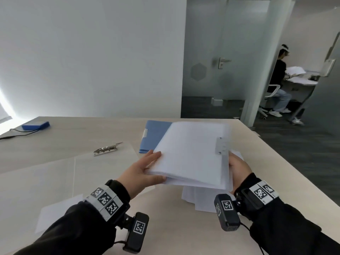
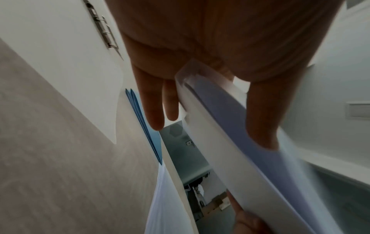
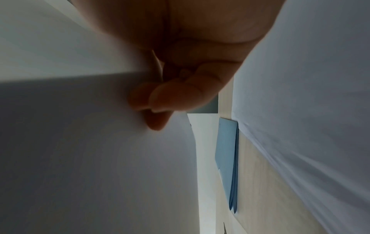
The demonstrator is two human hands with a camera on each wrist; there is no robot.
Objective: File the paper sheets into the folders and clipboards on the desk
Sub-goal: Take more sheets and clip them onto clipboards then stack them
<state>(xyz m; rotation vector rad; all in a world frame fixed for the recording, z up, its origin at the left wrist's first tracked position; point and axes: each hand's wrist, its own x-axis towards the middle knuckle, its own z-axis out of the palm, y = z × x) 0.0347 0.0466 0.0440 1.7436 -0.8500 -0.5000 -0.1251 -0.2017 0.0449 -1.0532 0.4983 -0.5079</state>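
Two hands grip the translucent folder; head view alone shows its clip.

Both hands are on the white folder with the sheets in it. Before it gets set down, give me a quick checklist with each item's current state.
1. Left hand grips the white folder at its left edge, thumb on top, fingers beneath: ok.
2. Right hand holds the right edge, fingers curled underneath: ok.
3. Folder lifted off the desk and the paper stack: ok.
4. Sheets squared inside the folder: cannot tell, edges blurred.
5. Metal clip closed on the sheets: cannot tell.
6. Landing spot: blue folder lies behind, clipboard to the left; bare desk shows between them: ok.
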